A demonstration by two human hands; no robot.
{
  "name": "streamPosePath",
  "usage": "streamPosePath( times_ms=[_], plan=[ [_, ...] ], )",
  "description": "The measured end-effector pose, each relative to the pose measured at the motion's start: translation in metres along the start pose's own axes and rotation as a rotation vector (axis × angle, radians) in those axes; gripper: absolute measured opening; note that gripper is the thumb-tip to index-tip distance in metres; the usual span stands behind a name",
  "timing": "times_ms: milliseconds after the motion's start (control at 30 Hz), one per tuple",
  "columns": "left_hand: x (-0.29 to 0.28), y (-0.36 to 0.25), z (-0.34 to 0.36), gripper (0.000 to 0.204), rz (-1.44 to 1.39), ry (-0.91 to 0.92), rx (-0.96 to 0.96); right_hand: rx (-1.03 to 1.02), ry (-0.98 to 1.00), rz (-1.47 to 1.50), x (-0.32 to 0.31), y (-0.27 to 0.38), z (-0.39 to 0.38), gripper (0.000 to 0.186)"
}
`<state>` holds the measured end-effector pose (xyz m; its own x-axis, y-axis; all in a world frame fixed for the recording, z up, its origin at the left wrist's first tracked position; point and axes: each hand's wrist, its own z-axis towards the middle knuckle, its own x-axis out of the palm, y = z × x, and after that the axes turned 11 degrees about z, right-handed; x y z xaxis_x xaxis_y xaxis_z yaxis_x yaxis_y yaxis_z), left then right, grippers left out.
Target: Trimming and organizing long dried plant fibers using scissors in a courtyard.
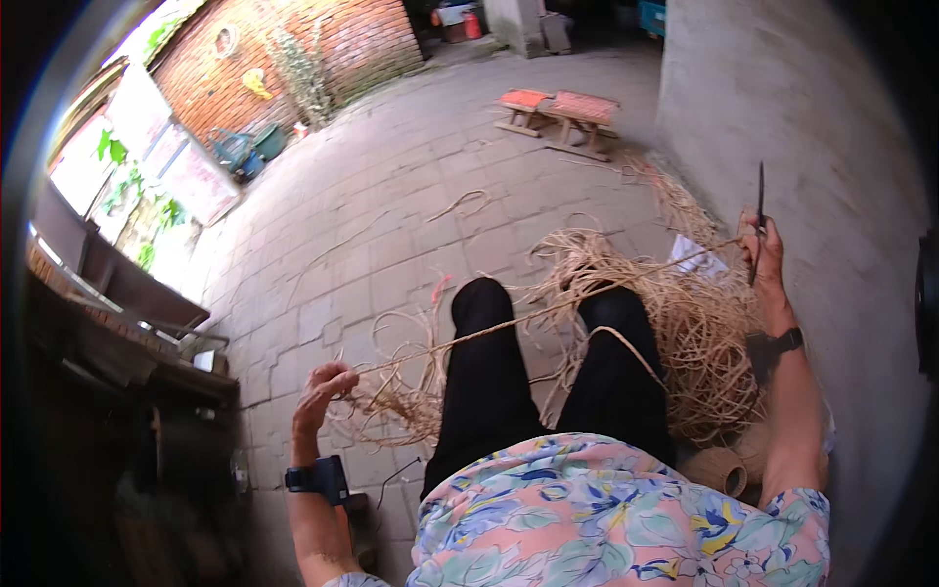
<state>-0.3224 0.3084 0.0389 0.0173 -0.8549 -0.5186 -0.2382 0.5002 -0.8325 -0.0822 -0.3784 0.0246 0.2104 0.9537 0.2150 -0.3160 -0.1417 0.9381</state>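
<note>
Left hand [324,387] in a pinch on tan cord [487,331] (taut, rightward over both legs [491,386])

- Grey plaster wall [807,108] is rising just R of the R grip [767,245].
- Paved floor [362,259], greyish slabs w/ dark joints, is spreading below & ahead of the L grip [321,389].
- Red-brick wall [372,39] is standing far ahead of the L grip; climbing plant [303,68] is clinging to it.
- Two low stools [587,106] w/ reddish seats are standing ahead & L of the R grip.
- Pale pillar [513,27] is standing well beyond, nr shadow.
- Daylight is glaring ahead-L of the L grip, around green leaves [171,212].
</note>
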Motion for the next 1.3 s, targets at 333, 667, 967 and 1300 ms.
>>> streamPosePath(
  times_ms=[333, 667, 967, 1300],
  plan=[
    [0.107, -0.059, 0.064, 0.023, 0.322, -0.006, 0.388, -0.019, -0.108, -0.06, -0.012, 0.036, 0.0, 0.026],
    [0.195, -0.148, 0.067, 0.028, 0.269, 0.263, 0.368, 0.028, -0.025, 0.057, 0.025, 0.042, -0.022, 0.027],
    [0.185, -0.147, 0.053, 0.027, -0.446, 0.312, 0.259, 0.363, 0.506, 0.162, 0.157, 0.028, -0.099, 0.026],
    [0.203, -0.15, 0.049, 0.028, -0.672, 0.231, 0.368, 0.542, 0.974, 0.298, 0.195, 0.021, -0.149, 0.027]
  ],
)
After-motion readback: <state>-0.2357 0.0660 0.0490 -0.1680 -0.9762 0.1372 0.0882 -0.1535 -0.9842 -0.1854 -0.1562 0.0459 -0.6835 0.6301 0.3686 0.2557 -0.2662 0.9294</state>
